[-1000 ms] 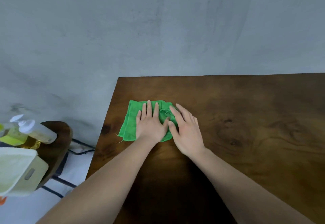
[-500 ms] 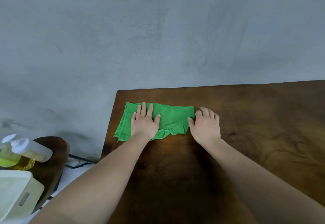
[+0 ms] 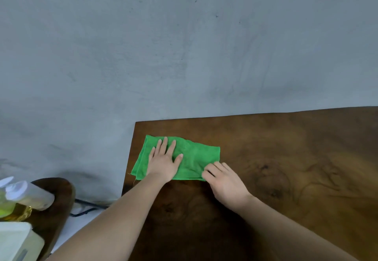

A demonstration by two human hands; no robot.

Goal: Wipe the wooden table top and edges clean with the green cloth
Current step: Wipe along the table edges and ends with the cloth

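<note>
The green cloth (image 3: 196, 158) lies spread out flat near the far left corner of the dark wooden table (image 3: 296, 158). My left hand (image 3: 163, 164) presses flat on the cloth's left half, fingers apart and pointing away from me. At the cloth's near right corner, my right hand (image 3: 225, 181) has its fingers curled onto the edge and seems to pinch it. Both forearms reach in from the bottom of the view.
A grey wall (image 3: 184, 45) rises right behind the table's far edge. Left of the table and lower down, a small round wooden side table (image 3: 59, 199) carries plastic bottles (image 3: 26, 195) and a white box (image 3: 16, 240). Dark cables (image 3: 88, 207) run along the floor between them.
The bunched cloth has been spread out to the right. My right hand slid from the cloth's middle to its right edge, then to its near right corner. My left hand stayed pressed on the left half.
</note>
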